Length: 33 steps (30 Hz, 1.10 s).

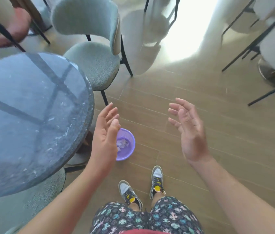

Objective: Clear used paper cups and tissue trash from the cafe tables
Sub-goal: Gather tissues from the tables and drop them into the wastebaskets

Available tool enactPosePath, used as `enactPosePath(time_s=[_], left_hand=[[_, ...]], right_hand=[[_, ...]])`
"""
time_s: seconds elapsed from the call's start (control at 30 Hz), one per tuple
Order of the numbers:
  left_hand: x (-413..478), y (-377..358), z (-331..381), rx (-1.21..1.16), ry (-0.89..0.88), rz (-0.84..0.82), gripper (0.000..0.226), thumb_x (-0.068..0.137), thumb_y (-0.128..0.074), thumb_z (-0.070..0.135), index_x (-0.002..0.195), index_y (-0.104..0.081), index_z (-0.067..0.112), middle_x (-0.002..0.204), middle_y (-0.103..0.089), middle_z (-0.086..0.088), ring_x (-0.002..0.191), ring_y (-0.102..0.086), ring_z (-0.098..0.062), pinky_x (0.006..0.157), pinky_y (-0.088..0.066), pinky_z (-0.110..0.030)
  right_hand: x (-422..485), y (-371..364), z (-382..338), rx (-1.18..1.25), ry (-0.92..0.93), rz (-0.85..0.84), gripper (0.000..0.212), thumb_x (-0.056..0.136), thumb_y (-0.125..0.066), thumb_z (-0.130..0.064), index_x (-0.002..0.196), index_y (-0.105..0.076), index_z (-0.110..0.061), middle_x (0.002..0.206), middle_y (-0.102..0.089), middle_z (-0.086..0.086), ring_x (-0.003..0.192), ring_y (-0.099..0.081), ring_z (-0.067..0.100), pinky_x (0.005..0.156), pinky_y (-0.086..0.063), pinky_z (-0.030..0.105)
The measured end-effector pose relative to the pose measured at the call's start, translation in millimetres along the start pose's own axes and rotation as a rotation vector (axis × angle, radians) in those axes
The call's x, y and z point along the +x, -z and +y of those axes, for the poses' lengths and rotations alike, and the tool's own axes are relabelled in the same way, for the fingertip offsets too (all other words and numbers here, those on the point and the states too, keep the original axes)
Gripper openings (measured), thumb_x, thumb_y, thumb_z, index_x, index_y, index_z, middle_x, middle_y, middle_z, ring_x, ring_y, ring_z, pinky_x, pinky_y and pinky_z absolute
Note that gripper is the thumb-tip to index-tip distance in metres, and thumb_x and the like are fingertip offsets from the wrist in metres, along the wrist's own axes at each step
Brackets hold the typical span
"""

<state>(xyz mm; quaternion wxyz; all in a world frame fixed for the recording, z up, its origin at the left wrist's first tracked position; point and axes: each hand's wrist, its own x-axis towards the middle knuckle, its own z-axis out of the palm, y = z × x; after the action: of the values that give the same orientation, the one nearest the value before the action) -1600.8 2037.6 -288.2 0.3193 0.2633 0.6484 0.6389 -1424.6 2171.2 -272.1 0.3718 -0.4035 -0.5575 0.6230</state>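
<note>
Standing beside a round table (32, 115), a person holds both hands out in front at about waist height, palms turned toward each other. The left hand (105, 132) is released, its fingers straight and slightly spread, pointing forward and up, and it holds nothing. The right hand (187, 130) is also released and holds nothing, with its fingers loosely bent inward toward the left one. The two hands are well apart.

A small purple bin (128, 146) stands upright on the floor (150, 102), just beside the table's edge and ahead of the person's shoes (157, 179). Its long axis is vertical and its round mouth faces straight up. From here the left hand covers the bin's left rim, and the hand sits well above it rather than touching it. Crumpled tissue (123, 143) lies at the bottom of the bin. The pieces are pale and bunched, with no clear direction to them.

The table has a dark speckled top that reflects window bars. A pale green chair (94, 65) stands at its far side, with its back to the right and its seat tucked near the table. More chairs with thin black legs stand to the right. The person wears patterned shorts (150, 217).
</note>
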Motion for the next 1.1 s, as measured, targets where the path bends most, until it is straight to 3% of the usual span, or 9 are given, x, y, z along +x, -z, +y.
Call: enactPosePath(time_s=[0.17,0.33,0.53,0.63,0.7,0.87,1.1], left_hand=[[4,-16,47,-0.011,-0.065,-0.055,0.043,0.092,-0.053,0.050,0.135,-0.054,0.046,0.142,-0.060,0.007,0.135,-0.056,-0.012,0.114,-0.045,-0.049],[14,-42,78,-0.049,-0.110,-0.131,0.037,0.099,-0.048,0.034,0.135,-0.054,0.038,0.140,-0.060,0.004,0.133,-0.058,-0.013,0.109,-0.049,-0.041],[41,-73,114,-0.011,-0.134,-0.283,0.042,0.095,-0.050,0.038,0.137,-0.053,0.034,0.139,-0.062,0.001,0.130,-0.061,-0.013,0.102,-0.052,-0.033],[53,-90,131,0.004,-0.146,-0.365,0.040,0.095,-0.050,0.037,0.135,-0.055,0.033,0.137,-0.063,-0.001,0.129,-0.062,-0.013,0.102,-0.052,-0.033],[59,-104,139,0.016,-0.160,-0.397,0.043,0.090,-0.055,0.047,0.132,-0.058,0.035,0.138,-0.064,0.001,0.129,-0.061,-0.013,0.103,-0.052,-0.035],[74,-157,149,0.012,-0.210,-0.350,0.045,0.089,-0.055,0.050,0.128,-0.063,0.029,0.136,-0.066,0.003,0.131,-0.060,-0.014,0.106,-0.050,-0.041],[94,-251,143,-0.063,-0.200,-0.353,0.040,0.091,-0.055,0.047,0.127,-0.062,0.032,0.137,-0.066,0.003,0.130,-0.061,-0.013,0.099,-0.052,-0.031]], right_hand=[[-13,23,-43,0.020,0.056,0.055,0.049,0.087,-0.060,-0.054,0.128,-0.064,-0.027,0.122,-0.071,-0.003,0.122,-0.064,0.019,0.105,-0.051,0.046],[-11,35,-68,0.035,0.082,0.085,0.049,0.085,-0.061,-0.056,0.126,-0.067,-0.029,0.122,-0.072,0.001,0.121,-0.065,0.021,0.102,-0.054,0.045],[8,79,-103,-0.068,0.087,-0.040,0.041,0.096,-0.058,-0.041,0.132,-0.065,-0.023,0.125,-0.070,0.004,0.120,-0.065,0.022,0.106,-0.052,0.052],[25,108,-120,-0.083,0.068,-0.072,0.039,0.097,-0.056,-0.041,0.131,-0.066,-0.024,0.125,-0.071,0.004,0.120,-0.066,0.021,0.106,-0.052,0.053],[36,125,-129,-0.090,0.071,-0.074,0.039,0.097,-0.056,-0.041,0.130,-0.067,-0.024,0.124,-0.071,0.003,0.119,-0.066,0.020,0.106,-0.053,0.053],[64,155,-136,-0.009,0.115,0.019,0.038,0.097,-0.057,-0.041,0.127,-0.069,-0.022,0.124,-0.073,0.003,0.121,-0.067,0.020,0.107,-0.053,0.051],[105,198,-137,0.065,0.169,0.173,0.037,0.097,-0.056,-0.042,0.127,-0.069,-0.025,0.124,-0.073,0.002,0.122,-0.066,0.017,0.107,-0.052,0.050]])
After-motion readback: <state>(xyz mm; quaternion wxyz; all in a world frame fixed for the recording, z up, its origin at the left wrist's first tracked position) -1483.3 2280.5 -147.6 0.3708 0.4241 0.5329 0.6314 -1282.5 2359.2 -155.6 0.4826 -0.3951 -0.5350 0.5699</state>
